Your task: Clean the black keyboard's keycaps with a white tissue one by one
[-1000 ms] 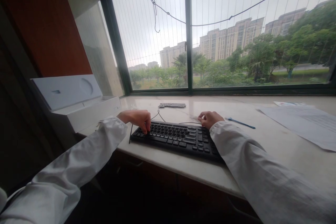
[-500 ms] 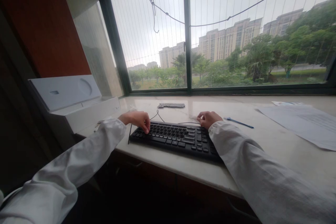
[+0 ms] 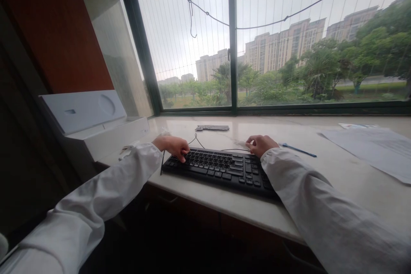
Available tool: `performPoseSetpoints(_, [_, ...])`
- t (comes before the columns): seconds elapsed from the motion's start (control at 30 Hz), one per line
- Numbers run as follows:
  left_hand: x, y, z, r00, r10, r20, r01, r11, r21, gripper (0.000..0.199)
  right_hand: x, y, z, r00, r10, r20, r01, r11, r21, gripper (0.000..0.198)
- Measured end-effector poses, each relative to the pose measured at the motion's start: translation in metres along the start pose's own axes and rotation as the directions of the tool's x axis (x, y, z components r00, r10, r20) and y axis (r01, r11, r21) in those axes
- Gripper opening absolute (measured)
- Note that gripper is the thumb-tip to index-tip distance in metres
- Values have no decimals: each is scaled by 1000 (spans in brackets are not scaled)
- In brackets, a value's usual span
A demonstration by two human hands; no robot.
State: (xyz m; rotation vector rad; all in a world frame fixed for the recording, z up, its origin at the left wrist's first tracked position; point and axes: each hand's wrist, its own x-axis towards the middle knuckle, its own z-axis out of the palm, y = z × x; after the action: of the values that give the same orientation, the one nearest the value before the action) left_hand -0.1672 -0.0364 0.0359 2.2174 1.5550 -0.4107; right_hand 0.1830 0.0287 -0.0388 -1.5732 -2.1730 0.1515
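A black keyboard [image 3: 221, 169] lies on the pale countertop, and much of its letter area looks stripped of keycaps. My left hand [image 3: 174, 146] is over its left end, with thumb and forefinger bent close together at the keys; whatever is between them is too small to make out. At the keyboard's top right edge, my right hand [image 3: 261, 144] has curled fingers near the cable [image 3: 236, 150]. Something small and whitish [image 3: 242, 143] shows by its fingertips, blurred. Behind the keyboard, loose dark keycaps [image 3: 212, 128] lie grouped in rows.
To the right lies a thin blue stick-like tool [image 3: 299, 150], with paper sheets [image 3: 369, 152] farther over. An open white box [image 3: 112, 132] stands at the left, small metallic-looking items [image 3: 125, 150] in front of it. The counter's front edge [image 3: 224, 207] runs just before the keyboard.
The view has shifted slightly, moving everything a little to the right. My left fingers have lifted slightly and changed their bend at the keys. My right hand stays at the keyboard's top edge.
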Motion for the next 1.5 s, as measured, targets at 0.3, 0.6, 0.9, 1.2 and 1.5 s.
performPoseSetpoints(0.3, [4,4,2,1000,12,-15,-10,996,83,40,1,1,-1,1000,-8,3,8,1000,-5,23])
performPoseSetpoints(0.6, [-2,2,0,998,3,-68,2,997,71,45,0,0,-1,1000,-2,2,2,1000,-29,24])
performPoseSetpoints(0.9, [46,-26,-50,863,-75,-499,137,986,90,31,-8,-12,-13,999,-15,-30,10,989,-150,26])
performPoseSetpoints(1.2, [157,-37,-59,801,-143,-582,314,927,205,30,-8,-10,-17,996,8,-91,-29,972,-235,27])
performPoseSetpoints(1.5, [182,-37,-58,797,-52,-601,260,929,264,13,-5,-5,-16,988,128,-84,-143,966,-215,37])
